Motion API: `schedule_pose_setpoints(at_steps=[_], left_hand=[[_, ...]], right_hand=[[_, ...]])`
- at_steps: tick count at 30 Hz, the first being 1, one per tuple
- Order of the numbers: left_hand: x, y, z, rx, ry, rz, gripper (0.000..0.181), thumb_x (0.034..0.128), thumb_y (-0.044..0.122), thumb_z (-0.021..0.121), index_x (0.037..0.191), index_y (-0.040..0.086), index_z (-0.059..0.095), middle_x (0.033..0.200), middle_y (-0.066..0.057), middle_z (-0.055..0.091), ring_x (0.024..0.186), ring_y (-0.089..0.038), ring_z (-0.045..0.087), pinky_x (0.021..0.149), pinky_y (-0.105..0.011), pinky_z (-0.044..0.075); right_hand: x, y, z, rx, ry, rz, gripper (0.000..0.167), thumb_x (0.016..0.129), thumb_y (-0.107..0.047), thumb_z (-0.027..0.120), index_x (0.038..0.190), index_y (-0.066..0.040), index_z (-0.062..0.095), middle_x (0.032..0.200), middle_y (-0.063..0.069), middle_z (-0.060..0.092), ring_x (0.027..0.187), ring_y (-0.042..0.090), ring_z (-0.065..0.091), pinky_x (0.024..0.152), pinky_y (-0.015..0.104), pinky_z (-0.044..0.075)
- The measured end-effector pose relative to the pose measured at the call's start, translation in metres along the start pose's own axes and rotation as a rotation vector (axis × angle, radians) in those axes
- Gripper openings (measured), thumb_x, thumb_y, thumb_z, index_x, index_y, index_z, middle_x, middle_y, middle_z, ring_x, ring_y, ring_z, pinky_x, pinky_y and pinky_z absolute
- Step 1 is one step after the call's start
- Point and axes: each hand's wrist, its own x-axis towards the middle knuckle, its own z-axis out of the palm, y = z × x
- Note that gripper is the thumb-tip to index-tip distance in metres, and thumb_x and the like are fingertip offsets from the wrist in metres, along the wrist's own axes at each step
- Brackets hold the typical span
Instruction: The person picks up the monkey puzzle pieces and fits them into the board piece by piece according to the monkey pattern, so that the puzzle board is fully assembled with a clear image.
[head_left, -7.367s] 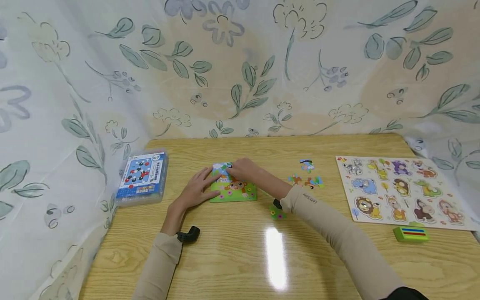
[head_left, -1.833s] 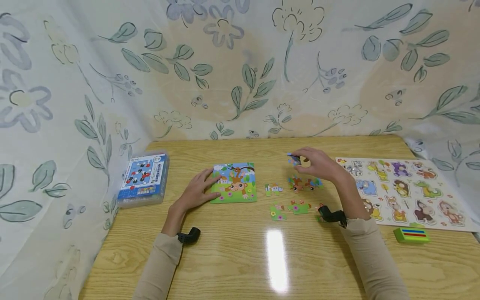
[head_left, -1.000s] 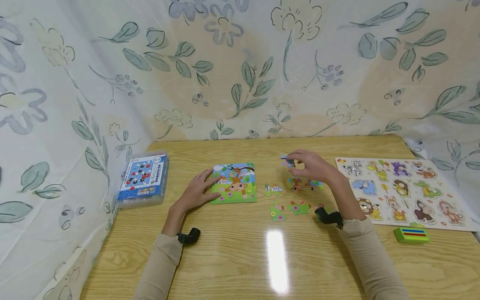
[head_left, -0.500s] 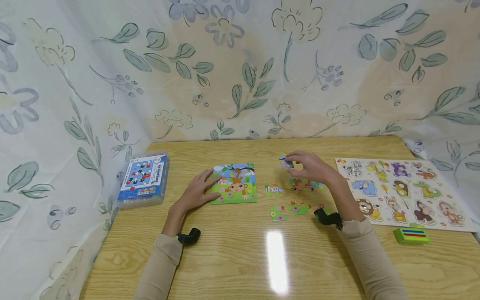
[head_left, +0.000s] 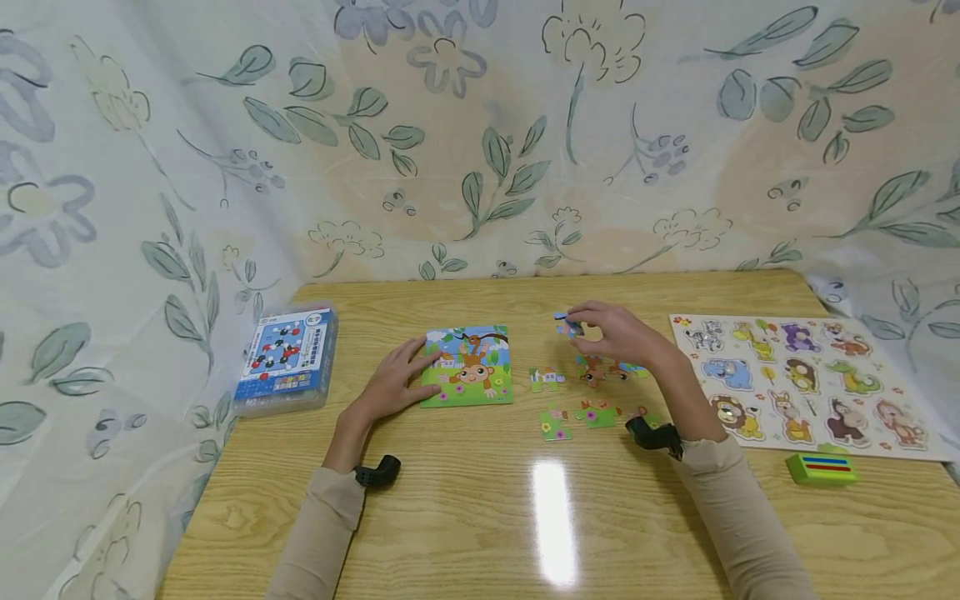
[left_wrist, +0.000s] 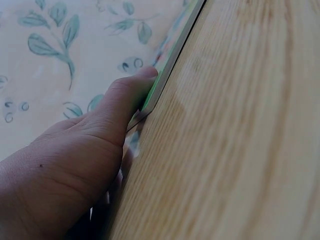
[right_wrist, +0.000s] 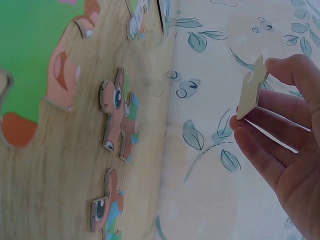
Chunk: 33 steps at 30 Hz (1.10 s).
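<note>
Right hand (head_left: 618, 333) clamped, my thumb and fingertips pinching a blue jigsaw piece (head_left: 567, 326) up off the table (head_left: 450, 508), right of the monkey picture (head_left: 480, 377) and beyond the loose house piece (head_left: 546, 381)! My left hand (head_left: 390, 382), fingers spread apart, rests at that picture's left edge, while two flower pieces (head_left: 597, 417) lie nearer me and the animal board (head_left: 768, 400) sits over on the right.
</note>
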Motion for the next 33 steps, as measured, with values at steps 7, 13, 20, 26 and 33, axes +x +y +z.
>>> schedule_pose_setpoints(at_steps=[7,13,20,26,33], left_hand=[[-0.0002,0.0017,-0.0010,-0.011,0.006,0.000,0.066,0.0904,0.036,0.068,0.149,0.019,0.043,0.160,-0.016,0.025,0.148,-0.041,0.020,0.115,-0.064,0.020],[-0.0003,0.0018,-0.0016,-0.011,0.000,-0.006,0.066,0.0906,0.036,0.068,0.149,0.019,0.042,0.160,-0.016,0.024,0.148,-0.040,0.019,0.116,-0.063,0.018],[-0.0004,0.0008,-0.0005,-0.003,-0.001,-0.003,0.066,0.0906,0.036,0.068,0.149,0.019,0.041,0.160,-0.015,0.024,0.148,-0.040,0.019,0.117,-0.063,0.018],[-0.0004,0.0006,0.0004,0.000,0.015,0.014,0.066,0.0907,0.038,0.067,0.149,0.018,0.042,0.160,-0.017,0.025,0.147,-0.043,0.021,0.114,-0.065,0.020],[-0.0004,0.0007,-0.0003,-0.007,0.003,0.005,0.067,0.0905,0.038,0.067,0.149,0.019,0.042,0.160,-0.015,0.024,0.148,-0.041,0.019,0.116,-0.063,0.019]], right_hand=[[0.0002,-0.0022,0.0001,-0.004,-0.003,-0.004,0.039,0.093,-0.017,0.065,0.127,0.001,0.061,0.134,0.021,0.057,0.121,0.040,0.056,0.094,0.052,0.050],[0.0003,-0.0024,-0.0004,-0.002,-0.009,-0.005,0.040,0.093,-0.018,0.065,0.128,0.001,0.061,0.135,0.021,0.056,0.121,0.040,0.056,0.095,0.052,0.049],[0.0003,-0.0027,-0.0001,0.010,-0.020,0.001,0.041,0.093,-0.017,0.065,0.130,0.001,0.060,0.136,0.021,0.055,0.121,0.040,0.056,0.095,0.053,0.049],[0.0001,-0.0040,0.0000,0.025,-0.024,0.011,0.042,0.093,-0.018,0.065,0.130,0.001,0.059,0.137,0.022,0.055,0.124,0.041,0.054,0.096,0.054,0.048],[0.0008,-0.0036,0.0008,0.048,-0.038,0.025,0.043,0.093,-0.020,0.064,0.131,0.000,0.059,0.137,0.021,0.055,0.126,0.041,0.052,0.099,0.055,0.046]])
